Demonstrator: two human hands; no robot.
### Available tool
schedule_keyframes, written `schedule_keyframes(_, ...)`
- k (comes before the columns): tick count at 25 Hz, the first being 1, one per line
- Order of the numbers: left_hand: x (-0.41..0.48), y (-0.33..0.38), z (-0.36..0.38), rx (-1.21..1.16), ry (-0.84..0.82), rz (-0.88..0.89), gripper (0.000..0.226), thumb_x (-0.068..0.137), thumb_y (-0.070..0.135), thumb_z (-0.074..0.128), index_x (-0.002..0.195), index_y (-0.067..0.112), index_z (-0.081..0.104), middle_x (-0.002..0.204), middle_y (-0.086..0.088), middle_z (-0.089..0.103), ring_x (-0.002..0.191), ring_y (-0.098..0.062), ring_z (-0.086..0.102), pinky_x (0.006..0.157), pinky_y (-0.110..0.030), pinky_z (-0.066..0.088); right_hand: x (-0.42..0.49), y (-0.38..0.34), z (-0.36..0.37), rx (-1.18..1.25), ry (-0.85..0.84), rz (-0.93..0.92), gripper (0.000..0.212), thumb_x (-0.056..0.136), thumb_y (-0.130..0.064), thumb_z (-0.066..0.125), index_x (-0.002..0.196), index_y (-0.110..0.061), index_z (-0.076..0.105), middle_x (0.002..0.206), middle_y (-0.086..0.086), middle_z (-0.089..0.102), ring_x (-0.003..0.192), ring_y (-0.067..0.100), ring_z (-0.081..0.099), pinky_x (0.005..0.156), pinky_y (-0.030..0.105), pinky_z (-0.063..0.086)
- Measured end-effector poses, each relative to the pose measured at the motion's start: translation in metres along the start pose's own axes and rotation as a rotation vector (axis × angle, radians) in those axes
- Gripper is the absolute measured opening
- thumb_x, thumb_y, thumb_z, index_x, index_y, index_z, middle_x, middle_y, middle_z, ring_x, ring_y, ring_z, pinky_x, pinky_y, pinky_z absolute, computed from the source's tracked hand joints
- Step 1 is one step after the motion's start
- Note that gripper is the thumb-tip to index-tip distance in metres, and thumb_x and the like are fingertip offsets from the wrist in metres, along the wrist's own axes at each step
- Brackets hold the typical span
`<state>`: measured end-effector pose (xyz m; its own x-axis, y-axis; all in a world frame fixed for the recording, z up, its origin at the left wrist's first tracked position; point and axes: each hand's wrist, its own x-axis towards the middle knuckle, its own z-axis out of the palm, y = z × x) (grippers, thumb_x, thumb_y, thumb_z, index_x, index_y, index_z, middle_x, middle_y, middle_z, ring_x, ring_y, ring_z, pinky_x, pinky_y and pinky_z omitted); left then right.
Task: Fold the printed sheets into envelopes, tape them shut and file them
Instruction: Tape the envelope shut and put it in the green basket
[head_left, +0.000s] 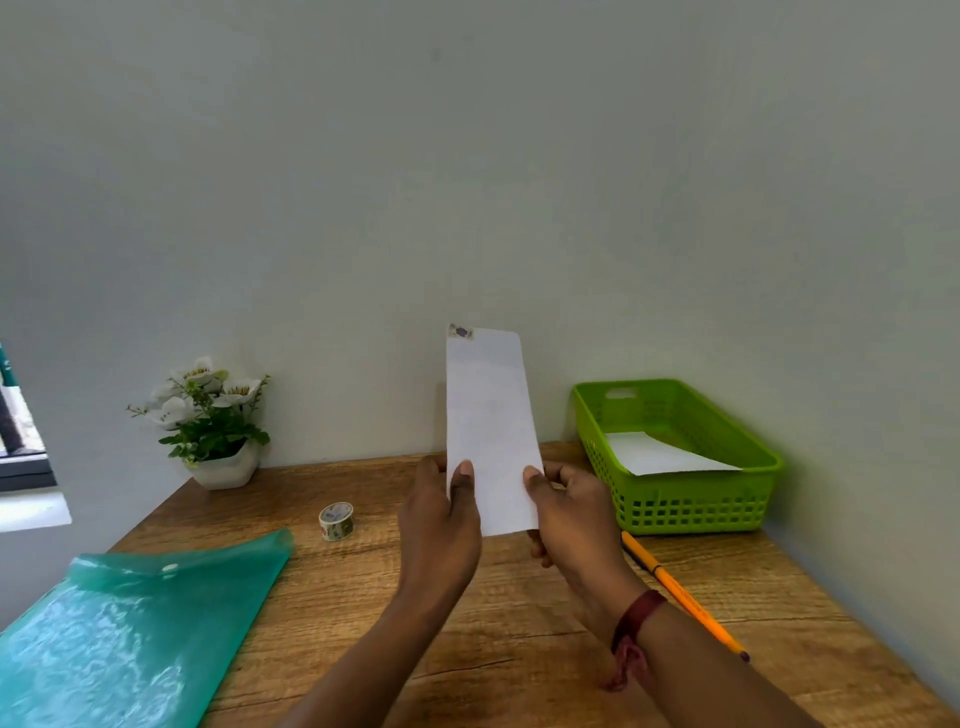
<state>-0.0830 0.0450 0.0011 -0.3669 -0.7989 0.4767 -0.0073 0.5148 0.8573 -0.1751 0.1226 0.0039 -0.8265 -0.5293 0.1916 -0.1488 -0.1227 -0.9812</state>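
Both hands (441, 525) (576, 519) around upright envelope (488, 431)

A home desk corner is suggested: a wooden desk (519, 649) set against a plain wall (467, 182), with a potted plant (213, 421), basket (675, 514), pen (680, 597) and folder (130, 634).

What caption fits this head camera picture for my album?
Both hands, left and right, hold a folded paper upright over the wooden desk.

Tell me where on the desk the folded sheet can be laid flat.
Bare wood lies between the tape roll and the green basket, under both hands, and along the near edge between the teal folder and the orange pen. The left side is crowded.
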Motion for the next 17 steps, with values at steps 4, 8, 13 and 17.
schedule_keyframes(4,0.005,0.013,0.015,-0.077,-0.013,-0.040,0.016,0.100,0.034,0.046,0.100,0.024,0.058,0.094,0.006,0.068,0.080,-0.008,0.066,0.068,-0.039,0.058,0.014,-0.012,-0.017,-0.087,0.087,-0.175,0.019,0.092,-0.027,0.062,0.099,-0.012,0.070,0.077,0.000,0.070,0.059,0.011,0.060,0.055,0.029,0.051)
schedule_keyframes(8,0.009,0.035,0.041,-0.111,-0.018,-0.045,0.014,0.100,0.037,0.046,0.097,0.031,0.059,0.086,0.011,0.070,0.074,-0.001,0.066,0.066,-0.032,0.056,0.029,-0.028,-0.045,-0.283,0.263,-0.371,0.026,0.086,-0.034,0.069,0.103,-0.015,0.073,0.061,-0.014,0.056,0.058,0.003,0.055,0.059,0.022,0.042)
schedule_keyframes(13,0.020,0.053,0.072,-0.084,-0.128,-0.075,0.027,0.098,0.040,0.048,0.091,0.024,0.069,0.074,0.010,0.068,0.061,-0.008,0.060,0.052,-0.027,0.042,0.060,-0.041,-0.094,-0.340,0.316,-0.316,0.022,0.080,-0.034,0.075,0.090,-0.014,0.076,0.063,0.000,0.067,0.063,0.017,0.064,0.067,0.034,0.053)
schedule_keyframes(17,0.026,0.065,0.102,-0.189,-0.230,-0.186,0.025,0.098,0.033,0.052,0.080,0.022,0.068,0.071,0.004,0.066,0.054,-0.011,0.050,0.051,-0.027,0.038,0.074,-0.040,-0.127,-0.426,0.382,-0.277,0.020,0.079,-0.034,0.075,0.084,-0.014,0.077,0.073,0.007,0.071,0.073,0.026,0.065,0.071,0.036,0.053)
